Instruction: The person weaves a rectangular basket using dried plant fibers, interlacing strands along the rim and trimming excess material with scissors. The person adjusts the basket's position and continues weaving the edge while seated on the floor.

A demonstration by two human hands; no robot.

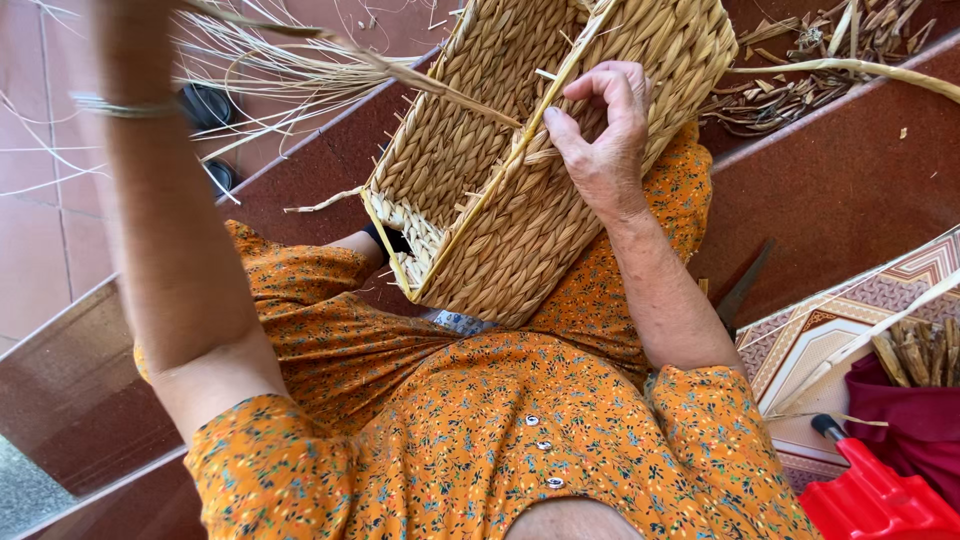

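A rectangular woven straw basket (500, 200) rests tilted on my lap, its open side facing left. My right hand (600, 130) grips its upper rim, thumb and forefinger pinched together at the edge. My left arm is raised at the left with a thin bracelet on the wrist. My left hand (135, 45) is blurred and partly cut off by the top edge. A long twisted straw strand (400, 70) runs taut from it down to the basket's rim beside my right thumb. I wear orange flowered clothes.
I sit on dark red steps (840, 190). Dried straw scraps (800, 85) lie at the upper right and loose fibres (260, 60) at the upper left near dark sandals (205, 105). Scissors (742, 290), a patterned mat (850, 310), stick bundle (920, 350) and red plastic tool (875, 495) lie at my right.
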